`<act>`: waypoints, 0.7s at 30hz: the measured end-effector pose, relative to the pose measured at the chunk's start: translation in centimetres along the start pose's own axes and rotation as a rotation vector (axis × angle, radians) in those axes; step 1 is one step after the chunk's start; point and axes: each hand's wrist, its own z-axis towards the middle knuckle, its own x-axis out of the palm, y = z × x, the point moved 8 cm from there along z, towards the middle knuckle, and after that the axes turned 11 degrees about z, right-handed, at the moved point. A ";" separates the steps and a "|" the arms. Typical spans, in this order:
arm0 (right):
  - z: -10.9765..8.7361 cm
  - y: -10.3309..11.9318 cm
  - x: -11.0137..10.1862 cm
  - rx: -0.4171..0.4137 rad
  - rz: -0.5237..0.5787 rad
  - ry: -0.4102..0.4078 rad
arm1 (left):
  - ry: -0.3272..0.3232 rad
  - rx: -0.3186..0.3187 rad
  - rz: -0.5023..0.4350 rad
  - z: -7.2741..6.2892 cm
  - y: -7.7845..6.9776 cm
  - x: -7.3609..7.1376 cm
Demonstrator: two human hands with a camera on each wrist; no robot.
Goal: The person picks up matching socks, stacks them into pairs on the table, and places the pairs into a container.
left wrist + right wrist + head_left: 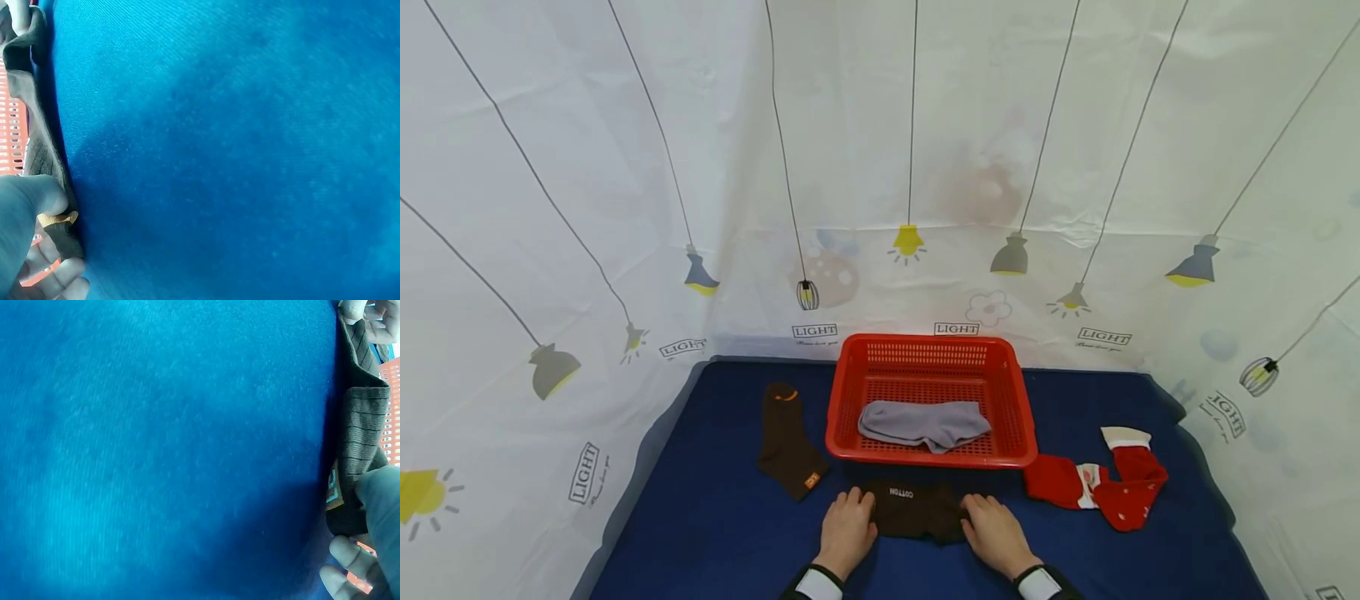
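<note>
A dark brown sock (913, 510) with white COTTON lettering lies crosswise in front of the basket, between both hands. My left hand (847, 531) pinches its left end, thumb on the near side; in the left wrist view a tan patch on the sock (42, 134) shows beside that thumb. At the other end my right hand (998, 535) holds the sock too. The right wrist view has the thumb against the ribbed fabric (364, 428), near an orange-tan label (334, 487).
A red plastic basket (932, 461) stands behind the hands, with grey socks (917, 422) inside. To its left lies another brown sock (790, 450) with orange marks. Red and white socks (1127, 500) rest at the right on the dark blue cloth (700, 517).
</note>
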 end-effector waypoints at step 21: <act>-0.9 -2.3 -4.0 0.077 -0.029 -0.073 | -0.091 0.048 -0.010 0.1 -1.9 -1.8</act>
